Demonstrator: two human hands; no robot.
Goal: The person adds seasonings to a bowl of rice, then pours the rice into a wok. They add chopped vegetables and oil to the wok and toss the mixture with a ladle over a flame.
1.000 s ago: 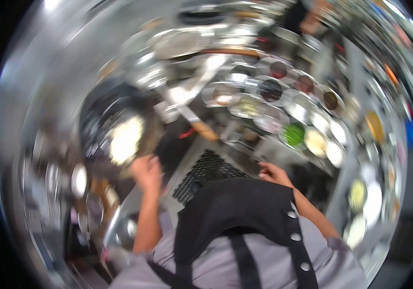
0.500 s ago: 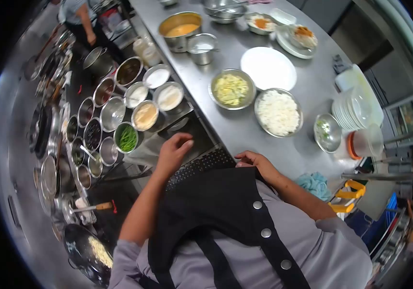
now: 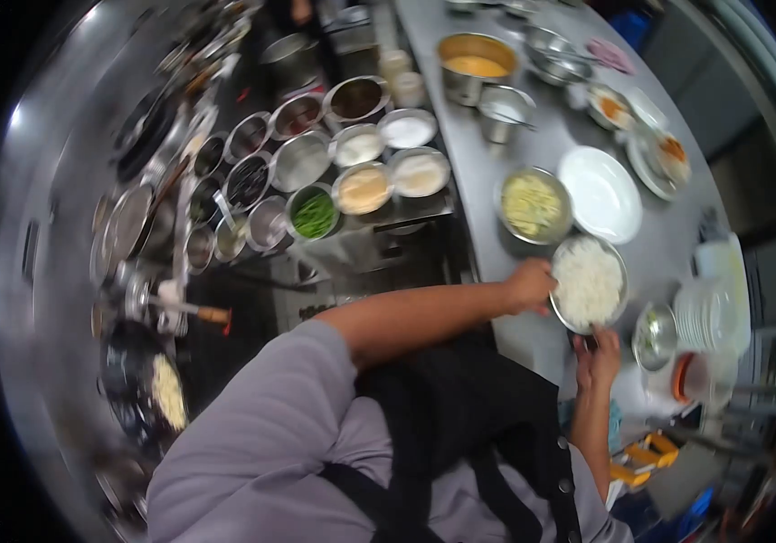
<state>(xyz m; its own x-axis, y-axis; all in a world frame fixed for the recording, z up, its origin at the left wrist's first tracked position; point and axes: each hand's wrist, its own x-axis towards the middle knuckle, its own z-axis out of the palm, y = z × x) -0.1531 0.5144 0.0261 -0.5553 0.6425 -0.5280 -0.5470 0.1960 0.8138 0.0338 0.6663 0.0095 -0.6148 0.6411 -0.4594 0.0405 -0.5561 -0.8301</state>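
A metal bowl of white rice (image 3: 590, 282) stands at the near side of the steel counter. My left hand (image 3: 529, 286) reaches across and grips its left rim, fingers closed. At its near rim, my right hand (image 3: 597, 358) is closed on the bowl, its fingers partly blurred. Just beyond is a metal bowl of pale yellow shredded food (image 3: 533, 206). A white oval plate (image 3: 600, 195) lies beside the two bowls. To the right of my right hand sits a small metal bowl with green bits (image 3: 655, 336).
Stacked white plates (image 3: 707, 314) stand at the right. A pot of orange liquid (image 3: 477, 68) is at the back. Left of the counter are several ingredient containers, one with chopped greens (image 3: 315, 214). A wok (image 3: 135, 380) with yellow food sits far left.
Both hands have moved right, from in front of my body onto the rice bowl, and taken hold of its rim. My view has turned, so the counter appears further right.
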